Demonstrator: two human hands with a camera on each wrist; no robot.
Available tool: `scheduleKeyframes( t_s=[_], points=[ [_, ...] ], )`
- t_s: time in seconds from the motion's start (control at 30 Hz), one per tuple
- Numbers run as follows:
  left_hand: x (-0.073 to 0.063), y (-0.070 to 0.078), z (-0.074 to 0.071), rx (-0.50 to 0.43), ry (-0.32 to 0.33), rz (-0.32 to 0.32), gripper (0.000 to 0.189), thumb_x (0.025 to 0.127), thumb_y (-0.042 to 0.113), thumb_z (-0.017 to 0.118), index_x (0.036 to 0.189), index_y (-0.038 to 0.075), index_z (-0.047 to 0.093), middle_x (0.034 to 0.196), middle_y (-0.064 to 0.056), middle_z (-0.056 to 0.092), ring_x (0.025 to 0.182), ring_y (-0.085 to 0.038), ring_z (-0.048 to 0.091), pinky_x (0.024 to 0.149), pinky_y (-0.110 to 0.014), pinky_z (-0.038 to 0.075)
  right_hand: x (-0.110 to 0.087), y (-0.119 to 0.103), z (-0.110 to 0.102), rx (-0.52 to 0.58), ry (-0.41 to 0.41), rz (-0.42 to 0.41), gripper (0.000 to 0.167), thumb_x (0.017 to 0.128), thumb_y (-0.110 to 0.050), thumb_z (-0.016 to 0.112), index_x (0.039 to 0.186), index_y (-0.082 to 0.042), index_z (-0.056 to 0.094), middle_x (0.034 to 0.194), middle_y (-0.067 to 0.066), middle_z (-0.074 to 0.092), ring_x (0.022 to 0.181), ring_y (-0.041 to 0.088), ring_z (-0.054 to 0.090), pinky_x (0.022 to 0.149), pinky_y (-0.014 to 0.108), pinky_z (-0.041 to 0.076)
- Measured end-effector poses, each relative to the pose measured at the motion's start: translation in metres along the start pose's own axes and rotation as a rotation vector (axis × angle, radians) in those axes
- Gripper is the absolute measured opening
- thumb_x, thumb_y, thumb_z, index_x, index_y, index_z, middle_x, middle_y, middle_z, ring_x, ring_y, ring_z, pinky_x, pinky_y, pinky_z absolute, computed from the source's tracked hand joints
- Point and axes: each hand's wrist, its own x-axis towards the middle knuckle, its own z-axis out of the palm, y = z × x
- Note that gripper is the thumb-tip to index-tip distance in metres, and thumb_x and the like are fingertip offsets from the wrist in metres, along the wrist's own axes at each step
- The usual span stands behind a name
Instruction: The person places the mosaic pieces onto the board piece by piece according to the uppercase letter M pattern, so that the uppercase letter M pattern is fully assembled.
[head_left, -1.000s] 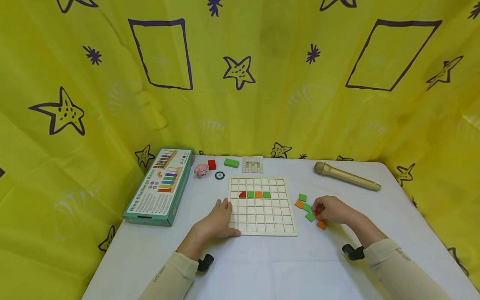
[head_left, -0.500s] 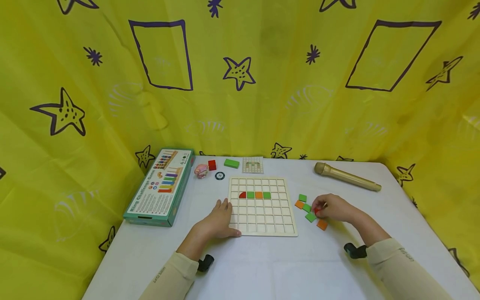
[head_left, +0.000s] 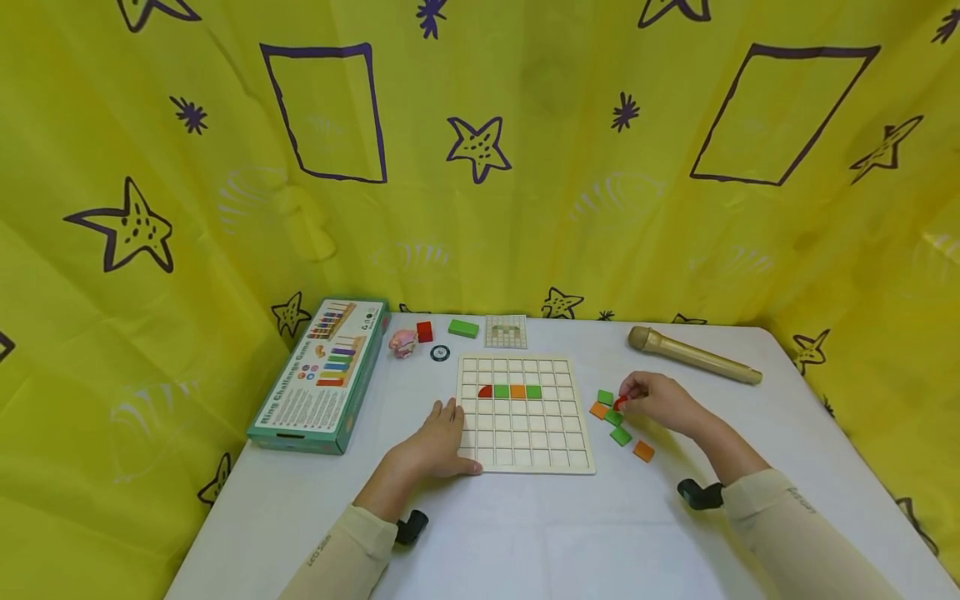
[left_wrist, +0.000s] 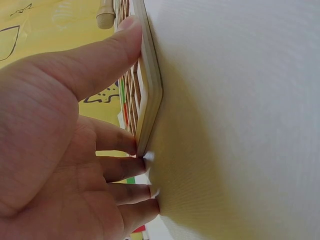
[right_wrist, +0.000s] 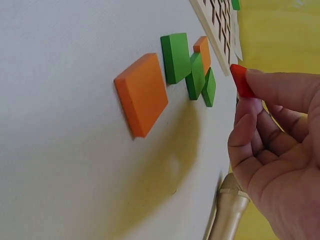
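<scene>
Left hand [head_left: 435, 442]: spread, touching the board [head_left: 521, 435] along its left edge, thumb at the near corner.
Right hand [head_left: 662, 405]: pinching the red piece [right_wrist: 242, 81].
Red piece: we see it held above the worktop [head_left: 540, 542], right of the board.
Board: pale, square, gridded, edge layered.
Green tiles [right_wrist: 179, 57], orange tiles [right_wrist: 145, 92]: flat, smooth, near the right hand.

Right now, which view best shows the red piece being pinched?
The right wrist view: there the red piece looks large, pinched by the right hand. Head shows it small, partly hidden; I can't identify it from the left wrist.
</scene>
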Motion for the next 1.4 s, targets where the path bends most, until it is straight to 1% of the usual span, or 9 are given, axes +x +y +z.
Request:
scheduleKeyframes(
  t_s=[0.1,0.2,0.33,0.47,0.7,0.87,1.07,1.23,1.4],
  points=[
    [0.0,-0.001,0.0,-0.007,0.0,-0.002,0.103,0.084,0.051,0.078,0.151,-0.013,0.031,0.161,-0.028,0.023,0.148,-0.047,0.018,0.117,-0.049,0.028,0.004,-0.003,0.002,0.021,0.019,0.006,0.018,0.091,-0.008,0.071,0.105,0.001,0.063,0.092,0.007,0.063,0.086,0.023,0.056,0.075,0.034,0.049],
    [0.0,-0.001,0.001,-0.007,0.001,-0.003,0.103,0.084,0.051,0.078,0.151,-0.013,0.031,0.161,-0.027,0.023,0.148,-0.047,0.018,0.117,-0.049,0.028,0.007,-0.006,0.003,0.048,0.021,0.017,0.027,0.092,-0.009,0.07,0.115,0.005,0.064,0.097,0.01,0.062,0.088,0.022,0.057,0.074,0.032,0.052],
    [0.001,-0.001,0.001,-0.004,0.0,-0.006,0.103,0.084,0.051,0.078,0.151,-0.012,0.031,0.161,-0.027,0.023,0.149,-0.046,0.018,0.117,-0.049,0.028,0.01,-0.008,0.004,0.079,0.011,0.031,0.033,0.094,-0.011,0.068,0.122,0.005,0.065,0.105,0.013,0.063,0.091,0.022,0.061,0.076,0.034,0.055],
    [0.001,-0.001,0.001,0.002,0.001,-0.007,0.103,0.084,0.052,0.077,0.151,-0.012,0.031,0.161,-0.027,0.023,0.148,-0.046,0.018,0.117,-0.049,0.028,0.013,-0.01,0.007,0.091,0.014,0.038,0.028,0.095,-0.015,0.069,0.116,0.003,0.068,0.103,0.011,0.066,0.09,0.023,0.062,0.077,0.037,0.054],
    [0.0,0.0,0.0,0.006,0.005,-0.007,0.103,0.085,0.052,0.077,0.151,-0.012,0.031,0.161,-0.027,0.024,0.148,-0.047,0.019,0.117,-0.049,0.028,0.023,-0.015,0.012,0.056,0.036,0.031,0.023,0.095,-0.02,0.07,0.108,-0.001,0.069,0.097,0.005,0.068,0.088,0.021,0.059,0.075,0.033,0.049],
    [0.0,0.001,-0.001,-0.006,0.002,-0.018,0.103,0.084,0.051,0.078,0.152,-0.011,0.031,0.161,-0.026,0.023,0.149,-0.046,0.018,0.117,-0.049,0.028,0.033,-0.019,0.017,0.055,0.041,0.032,0.023,0.094,-0.022,0.071,0.105,-0.002,0.069,0.095,0.006,0.068,0.086,0.022,0.06,0.074,0.033,0.049],
    [-0.001,0.001,0.0,-0.011,-0.004,-0.023,0.103,0.084,0.052,0.077,0.152,-0.01,0.03,0.162,-0.025,0.022,0.149,-0.045,0.017,0.117,-0.049,0.027,0.047,-0.023,0.022,0.081,0.022,0.019,0.023,0.095,-0.02,0.071,0.106,-0.001,0.07,0.094,0.007,0.069,0.084,0.023,0.061,0.074,0.033,0.053],
    [-0.001,0.0,-0.001,-0.004,0.001,-0.01,0.103,0.084,0.052,0.077,0.152,-0.011,0.031,0.161,-0.026,0.023,0.149,-0.046,0.018,0.117,-0.049,0.028,0.054,-0.028,0.027,0.061,-0.007,0.016,0.023,0.095,-0.023,0.072,0.106,-0.003,0.073,0.095,0.005,0.069,0.084,0.022,0.058,0.072,0.033,0.051],
    [-0.001,0.0,-0.001,-0.007,0.003,-0.008,0.103,0.084,0.051,0.078,0.151,-0.012,0.031,0.161,-0.027,0.023,0.149,-0.046,0.018,0.117,-0.049,0.028,0.057,-0.032,0.032,0.049,-0.031,0.012,0.023,0.095,-0.023,0.071,0.107,-0.004,0.074,0.1,0.006,0.071,0.087,0.023,0.059,0.073,0.033,0.051]
  ],
)
